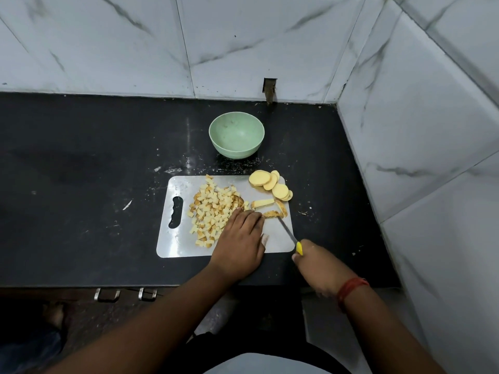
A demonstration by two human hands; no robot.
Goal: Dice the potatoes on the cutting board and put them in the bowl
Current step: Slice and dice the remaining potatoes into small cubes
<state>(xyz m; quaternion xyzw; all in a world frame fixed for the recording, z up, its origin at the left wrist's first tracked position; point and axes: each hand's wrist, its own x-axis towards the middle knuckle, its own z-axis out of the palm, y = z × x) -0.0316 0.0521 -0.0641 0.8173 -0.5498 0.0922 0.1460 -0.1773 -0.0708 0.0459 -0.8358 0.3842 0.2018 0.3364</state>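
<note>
Right hand [321, 263] around half-hidden knife [290, 234]

Diced potatoes [213, 211] heaped on white cutting board [172, 238] — green bowl [236, 134] empty.

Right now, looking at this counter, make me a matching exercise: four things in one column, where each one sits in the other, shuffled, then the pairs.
Things:
1. bowl
2. diced potato
3. round slices
4. knife

Places:
A. far right corner of the cutting board
B. in the right hand
C. on the counter beyond the board
D. heaped mid-board, beside the left hand

Pairs: 1-C, 2-D, 3-A, 4-B
</note>
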